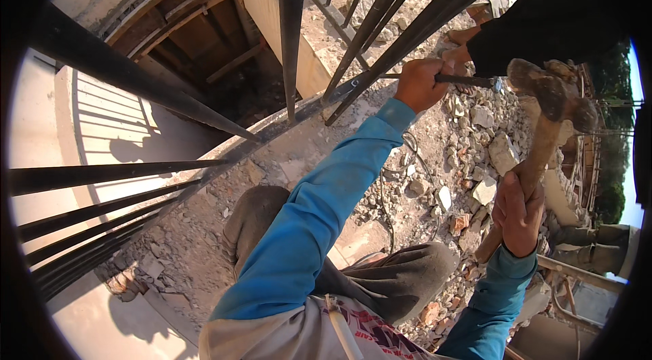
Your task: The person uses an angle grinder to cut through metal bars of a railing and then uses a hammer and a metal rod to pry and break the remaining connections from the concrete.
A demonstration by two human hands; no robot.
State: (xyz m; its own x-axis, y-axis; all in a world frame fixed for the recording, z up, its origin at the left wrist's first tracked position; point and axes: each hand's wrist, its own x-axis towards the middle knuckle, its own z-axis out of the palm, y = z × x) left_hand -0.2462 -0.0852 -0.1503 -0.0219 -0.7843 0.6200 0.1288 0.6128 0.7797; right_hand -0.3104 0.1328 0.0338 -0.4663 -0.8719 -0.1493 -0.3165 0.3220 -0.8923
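Observation:
My left hand [422, 84] is closed around a dark metal chisel [468, 80], held roughly level. The chisel's thin end points left, at the foot of the black metal railing [291, 34]; whether it touches the metal I cannot tell. Its struck end faces right, toward the hammer. My right hand [519, 212] grips the wooden handle of a heavy hammer [551, 92]. The worn, dirty head is raised just right of the chisel's end, apart from it as far as I can see. Blue sleeves cover both my forearms.
Broken rubble [483, 190] covers the ledge around my bent knees, with a thin dark cable [384, 197] across it. Beyond the railing, a deep opening [217, 61] drops away at left. Another person in black clothing [543, 20] is close by at upper right.

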